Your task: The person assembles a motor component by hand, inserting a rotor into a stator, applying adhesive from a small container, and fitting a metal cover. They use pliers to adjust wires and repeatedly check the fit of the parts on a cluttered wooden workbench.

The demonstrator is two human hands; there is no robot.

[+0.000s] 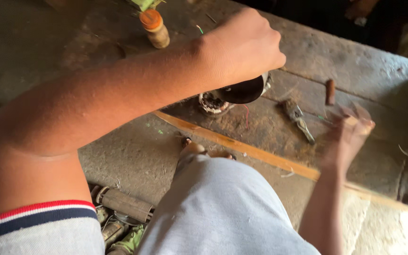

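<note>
on the worn wooden desk [355, 71], the person's left hand [244, 45] is clenched over a dark rounded metal motor housing [244, 89] with copper windings. the right hand [350, 132] is blurred, its grip unreadable. pressing the housing flat would keep it steady.

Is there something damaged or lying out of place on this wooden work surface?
Yes. The dark round motor part under the left hand is opened, its copper windings and red wire exposed. Pliers lie loose beside it. The right hand is blurred.
</note>
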